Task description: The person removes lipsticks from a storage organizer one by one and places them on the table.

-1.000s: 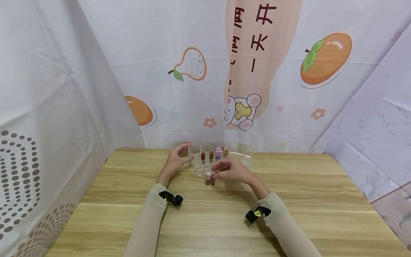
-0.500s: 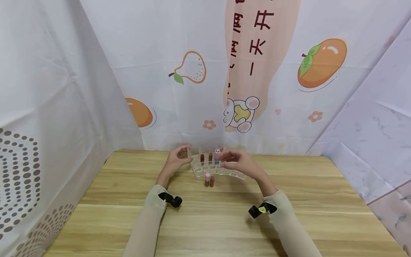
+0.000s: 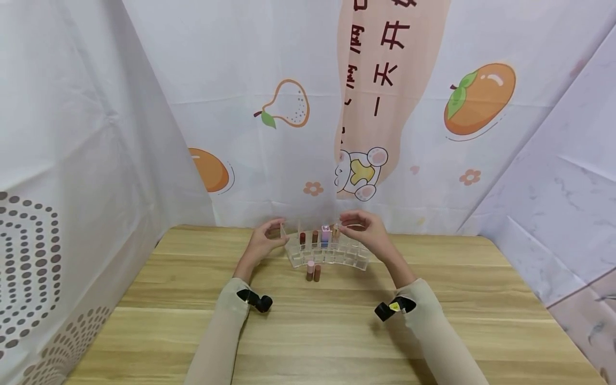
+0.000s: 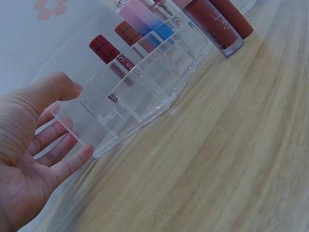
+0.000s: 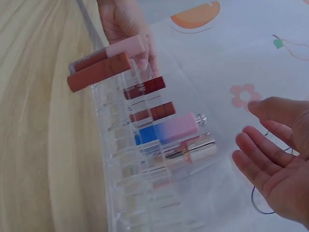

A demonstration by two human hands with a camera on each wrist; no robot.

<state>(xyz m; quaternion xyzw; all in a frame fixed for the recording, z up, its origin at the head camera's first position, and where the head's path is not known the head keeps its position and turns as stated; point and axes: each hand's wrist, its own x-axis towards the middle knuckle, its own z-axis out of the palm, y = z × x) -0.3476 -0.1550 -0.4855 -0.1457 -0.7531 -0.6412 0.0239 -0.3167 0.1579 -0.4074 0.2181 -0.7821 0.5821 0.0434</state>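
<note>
A clear stepped lipstick organizer point(image 3: 332, 255) stands on the table, its left end held by my left hand point(image 3: 263, 240). In the left wrist view the thumb lies at the top of the end wall point(image 4: 79, 128), with fingers behind the clear plastic. Upright in its slots are a dark red lip tube point(image 5: 145, 88), a brown tube point(image 5: 153, 112), a pink and blue lipstick point(image 5: 169, 129) and a gold one point(image 5: 188, 151). My right hand point(image 3: 368, 231) hovers beside the gold lipstick, fingers loosely bent and holding nothing; a gap shows between them in the right wrist view.
In front of the organizer, a pink-capped lip tube point(image 3: 310, 271) and a brown lip tube point(image 3: 317, 273) stand side by side on the wooden table point(image 3: 308, 331). A printed white curtain point(image 3: 250, 176) hangs right behind the table's far edge.
My right hand has moved from above the two front tubes, across the organizer, to the back right, uncovering the gold lipstick again. My left hand has kept its hold.
</note>
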